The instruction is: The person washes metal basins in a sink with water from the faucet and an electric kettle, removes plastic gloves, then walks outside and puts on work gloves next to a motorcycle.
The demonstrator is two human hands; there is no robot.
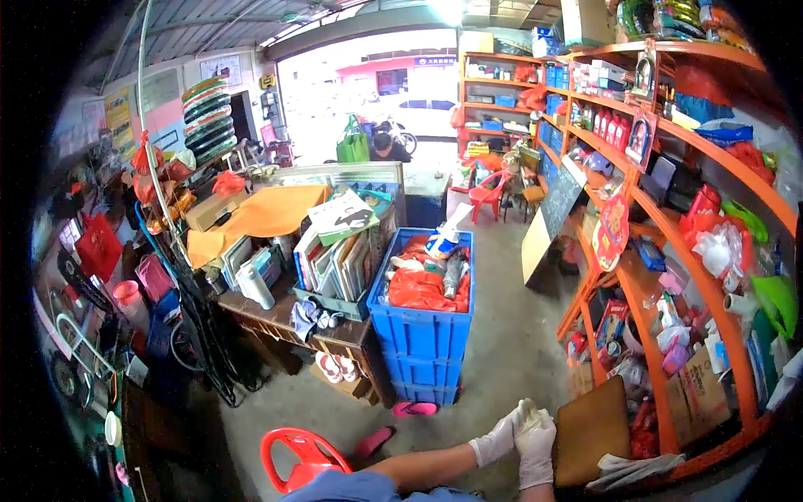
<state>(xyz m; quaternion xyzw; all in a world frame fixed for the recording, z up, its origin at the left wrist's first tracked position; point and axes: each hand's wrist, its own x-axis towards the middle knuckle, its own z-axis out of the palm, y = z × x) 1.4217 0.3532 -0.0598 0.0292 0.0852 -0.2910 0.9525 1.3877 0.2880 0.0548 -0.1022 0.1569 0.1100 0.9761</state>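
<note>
Both of my hands wear white gloves and meet at the lower right, over the floor. My left hand [498, 441] reaches in from the left, with its closed fingers against those of the other hand. My right hand [536, 441] points upward, its fingers bent and pressed together at the tips. Anything held between them is hidden by the gloves. Just right of my hands stands a brown board-like surface [592, 431]. A whitish cloth [636, 470] lies by its lower edge.
A blue crate stack [422, 335] holding red bags stands ahead. Left of it is a desk [355, 339] with books. A red chair [301, 448] and pink slippers [416, 409] are low down. Orange shelves [644, 326] line the right. A person [390, 149] is near the doorway.
</note>
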